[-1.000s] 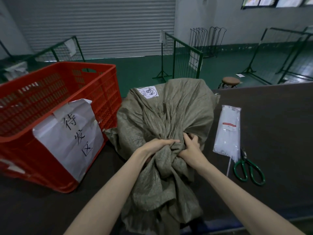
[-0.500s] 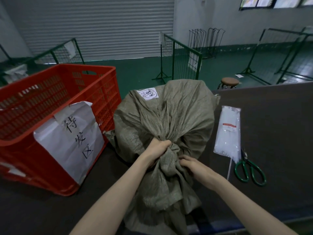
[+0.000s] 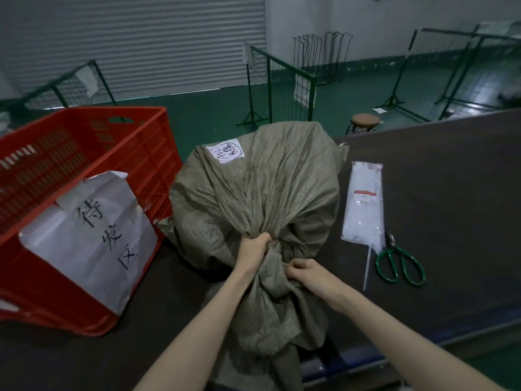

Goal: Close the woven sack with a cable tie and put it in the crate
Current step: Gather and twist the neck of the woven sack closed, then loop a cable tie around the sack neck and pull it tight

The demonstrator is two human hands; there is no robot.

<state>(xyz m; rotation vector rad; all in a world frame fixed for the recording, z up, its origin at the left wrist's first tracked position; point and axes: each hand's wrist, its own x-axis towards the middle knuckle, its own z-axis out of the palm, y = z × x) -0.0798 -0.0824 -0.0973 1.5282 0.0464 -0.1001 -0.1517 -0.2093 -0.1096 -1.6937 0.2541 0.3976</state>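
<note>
A full grey-green woven sack [image 3: 270,187] with a white label lies on the dark table [image 3: 439,210], its gathered neck pointing toward me. My left hand [image 3: 255,245] is clenched around the neck just behind the bulge. My right hand [image 3: 306,275] pinches the bunched fabric a little nearer to me, on the right side. A clear packet of white cable ties [image 3: 365,203] lies right of the sack, with one loose tie [image 3: 367,266] sticking out toward me. The red plastic crate [image 3: 84,170] stands at the left, tilted, with a white paper sign on its side.
Green-handled scissors [image 3: 399,262] lie beside the tie packet. Beyond the table are a green floor, wire fence panels [image 3: 279,83], a round stool [image 3: 365,121] and a grey roller door. The table edge runs close to me at the lower right.
My right hand has slid from gripping the neck beside the left hand to a spot lower on the bunched fabric. The left hand has kept its grip on the neck.
</note>
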